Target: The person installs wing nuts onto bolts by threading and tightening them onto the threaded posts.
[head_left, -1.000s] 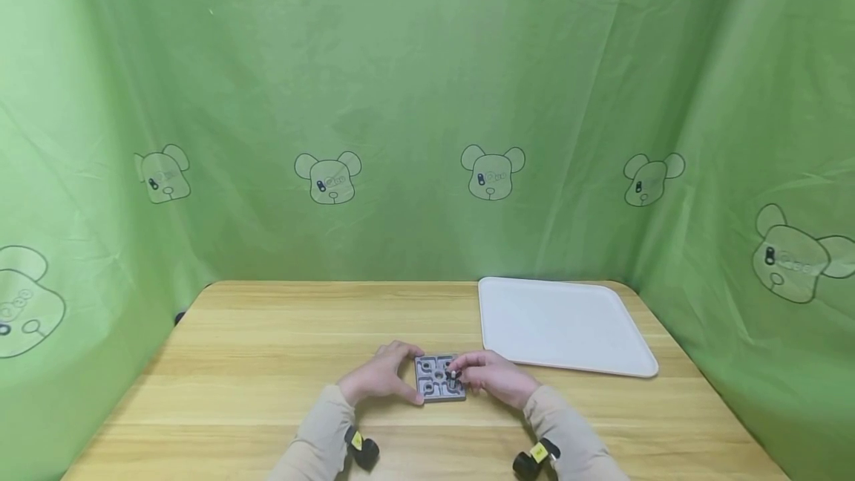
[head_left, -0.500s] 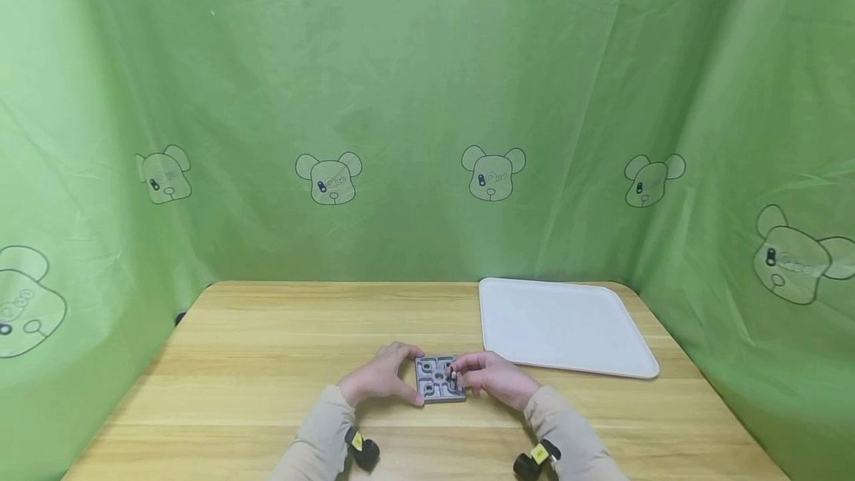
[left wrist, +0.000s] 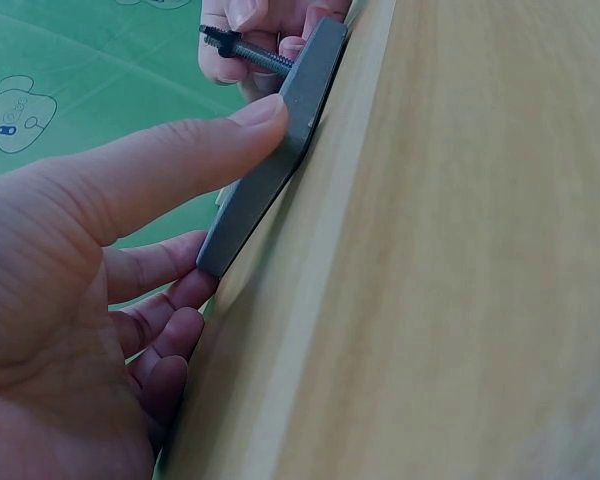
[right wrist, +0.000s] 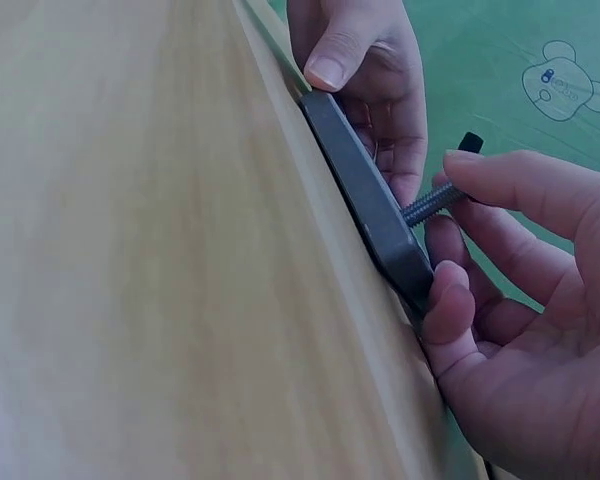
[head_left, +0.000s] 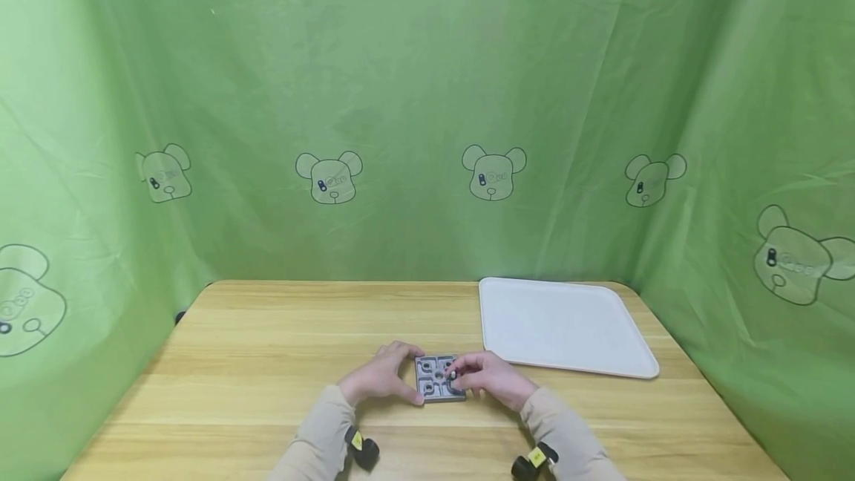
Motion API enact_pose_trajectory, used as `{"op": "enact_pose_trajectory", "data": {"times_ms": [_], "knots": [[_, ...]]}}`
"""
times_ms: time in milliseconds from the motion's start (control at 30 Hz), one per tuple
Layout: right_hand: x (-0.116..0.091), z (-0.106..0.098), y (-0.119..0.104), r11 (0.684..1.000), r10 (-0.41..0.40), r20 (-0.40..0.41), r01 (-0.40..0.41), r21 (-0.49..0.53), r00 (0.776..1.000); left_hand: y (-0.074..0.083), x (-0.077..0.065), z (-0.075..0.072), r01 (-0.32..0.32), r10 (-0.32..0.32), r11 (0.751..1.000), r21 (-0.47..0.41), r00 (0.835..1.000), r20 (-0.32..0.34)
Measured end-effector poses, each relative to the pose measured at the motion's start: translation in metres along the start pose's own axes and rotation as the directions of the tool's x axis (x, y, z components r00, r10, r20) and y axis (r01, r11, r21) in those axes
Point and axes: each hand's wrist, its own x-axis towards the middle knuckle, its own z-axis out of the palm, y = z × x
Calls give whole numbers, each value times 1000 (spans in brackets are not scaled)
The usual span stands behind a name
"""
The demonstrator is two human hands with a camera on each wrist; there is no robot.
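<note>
A square grey plate (head_left: 434,397) with recesses and round holes in its top face lies on the table. My left hand (head_left: 379,375) holds its left side, thumb on the near edge and fingers on the far edge. From the plate's right part a threaded bolt (left wrist: 265,58) stands up. Near the bolt's top is a small black piece, seemingly a wing nut (left wrist: 222,42). My right hand (head_left: 499,378) pinches around it with thumb and fingertips, which partly hide it. In the right wrist view the other right fingers lie beside the plate's edge (right wrist: 405,262).
A white tray (head_left: 568,325) lies at the table's back right, behind my right hand. The wooden table (head_left: 267,347) reaches to a green patterned curtain (head_left: 414,243) at the back and sides. A small black camera is strapped to each wrist.
The fingers of my right hand have shifted slightly, and the black piece on the bolt appears turned. My left hand and the plate have stayed in place.
</note>
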Motion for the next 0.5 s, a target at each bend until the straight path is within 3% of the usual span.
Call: {"op": "enact_pose_trajectory", "data": {"times_ms": [500], "knots": [[-1,13,-8,998,24,-124,-31,-55,992,1,0,1,4,-4,1000,-9,1000,-2]]}}
